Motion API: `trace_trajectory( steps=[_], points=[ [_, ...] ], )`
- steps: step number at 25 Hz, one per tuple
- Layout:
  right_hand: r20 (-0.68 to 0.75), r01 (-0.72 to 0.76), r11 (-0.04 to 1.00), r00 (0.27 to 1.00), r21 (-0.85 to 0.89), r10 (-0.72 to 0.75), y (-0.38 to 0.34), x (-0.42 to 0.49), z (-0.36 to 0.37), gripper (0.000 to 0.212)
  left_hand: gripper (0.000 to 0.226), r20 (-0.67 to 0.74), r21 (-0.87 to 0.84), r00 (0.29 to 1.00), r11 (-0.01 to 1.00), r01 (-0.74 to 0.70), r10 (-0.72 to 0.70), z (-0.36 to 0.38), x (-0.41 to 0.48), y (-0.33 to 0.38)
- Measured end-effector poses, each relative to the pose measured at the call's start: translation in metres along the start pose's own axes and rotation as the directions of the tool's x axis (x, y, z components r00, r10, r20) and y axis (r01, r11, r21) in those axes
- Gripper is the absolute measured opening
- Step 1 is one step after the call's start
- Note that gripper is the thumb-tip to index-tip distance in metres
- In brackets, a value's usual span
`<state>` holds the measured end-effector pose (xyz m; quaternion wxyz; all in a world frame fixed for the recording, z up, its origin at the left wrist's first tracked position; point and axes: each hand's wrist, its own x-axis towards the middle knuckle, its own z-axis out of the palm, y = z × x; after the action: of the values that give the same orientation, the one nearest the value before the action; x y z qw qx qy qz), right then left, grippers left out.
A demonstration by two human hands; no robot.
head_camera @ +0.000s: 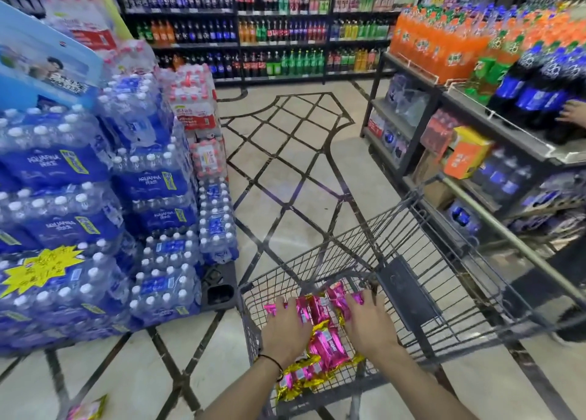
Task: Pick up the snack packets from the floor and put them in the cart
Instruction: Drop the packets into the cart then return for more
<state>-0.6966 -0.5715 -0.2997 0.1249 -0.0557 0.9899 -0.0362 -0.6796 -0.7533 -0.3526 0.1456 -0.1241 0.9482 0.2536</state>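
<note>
A grey wire cart (450,261) stands before me, lower centre. Inside its near end lies a heap of pink and gold snack packets (326,343). My left hand (287,327) lies on the left side of the heap, fingers spread over the pink packets. My right hand (369,321) presses on the right side, fingers curled over a packet. Whether either hand grips a packet is unclear. One more pink and gold snack packet (87,410) lies on the floor at the bottom left.
Stacked packs of water bottles (95,213) on a pallet fill the left. A shelf rack of soda bottles (475,118) lines the right, where another person's hand (572,113) touches a bottle. Tiled floor (285,166) runs ahead to drink shelves.
</note>
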Motion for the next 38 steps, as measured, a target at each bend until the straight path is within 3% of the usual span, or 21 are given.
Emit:
trace_trajectory(
  steps=[4, 10, 16, 23, 27, 31, 38],
  points=[
    [0.026, 0.044, 0.999, 0.999, -0.025, -0.043, 0.019, 0.038, 0.021, 0.055, 0.059, 0.016, -0.01, 0.999, 0.999, 0.05, -0.05, 0.031, 0.027, 0.001],
    [0.203, 0.099, 0.995, 0.975, -0.012, -0.094, 0.059, 0.091, 0.083, 0.065, 0.065, 0.061, -0.029, 0.985, 0.986, 0.163, -0.161, 0.103, 0.064, 0.006],
    [0.278, 0.16, 0.987, 0.95, -0.031, -0.145, 0.084, 0.129, 0.143, 0.07, 0.066, 0.096, -0.001, 0.961, 0.965, 0.261, -0.26, 0.158, 0.087, 0.0],
    [0.401, 0.212, 0.974, 0.901, -0.078, -0.164, 0.089, 0.161, 0.211, 0.08, 0.066, 0.112, -0.003, 0.956, 0.962, 0.275, -0.272, 0.216, 0.113, -0.025],
    [0.414, 0.157, 0.986, 0.902, -0.048, -0.123, 0.092, 0.176, 0.25, 0.084, 0.061, 0.122, 0.033, 0.953, 0.961, 0.275, -0.277, 0.238, 0.128, -0.028],
    [0.414, 0.192, 0.976, 0.9, -0.1, -0.135, 0.093, 0.183, 0.278, 0.092, 0.059, 0.115, 0.062, 0.956, 0.963, 0.263, -0.269, 0.252, 0.134, -0.024],
    [0.452, 0.151, 0.986, 0.886, -0.064, -0.107, 0.099, 0.183, 0.3, 0.084, 0.063, 0.097, 0.105, 0.955, 0.957, 0.27, -0.28, 0.26, 0.134, -0.02]
  ],
)
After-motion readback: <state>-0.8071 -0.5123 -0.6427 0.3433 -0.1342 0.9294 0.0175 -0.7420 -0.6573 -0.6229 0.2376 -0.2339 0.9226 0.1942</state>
